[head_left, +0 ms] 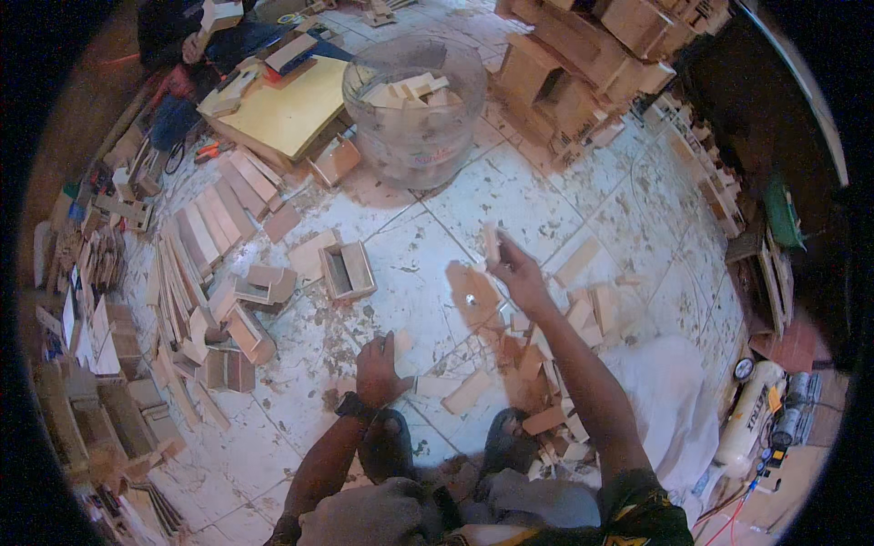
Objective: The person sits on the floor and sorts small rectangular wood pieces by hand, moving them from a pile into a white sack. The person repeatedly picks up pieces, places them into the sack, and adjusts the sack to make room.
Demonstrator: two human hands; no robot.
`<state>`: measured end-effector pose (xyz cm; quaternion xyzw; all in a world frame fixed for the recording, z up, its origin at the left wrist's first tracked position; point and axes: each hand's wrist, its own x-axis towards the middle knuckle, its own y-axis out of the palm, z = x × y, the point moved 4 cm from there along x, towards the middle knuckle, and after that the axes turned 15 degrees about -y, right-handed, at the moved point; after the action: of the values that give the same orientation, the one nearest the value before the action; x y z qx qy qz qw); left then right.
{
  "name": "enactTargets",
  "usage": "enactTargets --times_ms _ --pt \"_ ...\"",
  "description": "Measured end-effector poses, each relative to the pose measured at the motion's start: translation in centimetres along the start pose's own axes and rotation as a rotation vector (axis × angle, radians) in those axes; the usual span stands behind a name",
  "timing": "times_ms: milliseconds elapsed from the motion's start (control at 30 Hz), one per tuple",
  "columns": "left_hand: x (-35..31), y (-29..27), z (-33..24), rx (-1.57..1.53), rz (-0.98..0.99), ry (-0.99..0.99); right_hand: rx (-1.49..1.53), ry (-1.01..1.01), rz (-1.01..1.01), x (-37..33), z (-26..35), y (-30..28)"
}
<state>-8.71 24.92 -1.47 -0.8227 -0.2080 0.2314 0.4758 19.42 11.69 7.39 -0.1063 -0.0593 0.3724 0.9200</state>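
While your right hand (517,276) is pinching a small wooden block (492,247) nearly shut between thumb and fingers, just right of mid-frame, your left hand (375,369) is sitting lower, left of centre, beside a pale wood scrap (403,342); can't tell whether it's gripping that. An open wooden box (355,293) is lying centre-left, and a clear tub (401,150) is standing up top.

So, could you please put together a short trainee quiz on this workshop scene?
1. True or false: the right hand holds a small wooden piece.
2. What does the clear round tub contain: a) cables, b) wood offcuts, c) bottles?
3. On which side of the picture is the cream tank?
Key: 1. True; 2. b; 3. The right side.
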Motion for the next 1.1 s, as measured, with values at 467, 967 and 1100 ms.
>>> enactTargets --times_ms 467,967,1100 --pt "-0.3 -1.4 -1.6 -0.070 0.051 0.020 -0.714 -0.765 -0.332 13.4 17.2 -0.3" --pt "-1.3 1.5 -2.2 0.016 -0.028 0.139 0.227 0.245 0.217 -3.0 -10.9 2.1" --pt "-1.1 1.6 -2.8 0.025 0.010 0.069 0.673 0.390 0.251 -4.9 -7.3 1.8"
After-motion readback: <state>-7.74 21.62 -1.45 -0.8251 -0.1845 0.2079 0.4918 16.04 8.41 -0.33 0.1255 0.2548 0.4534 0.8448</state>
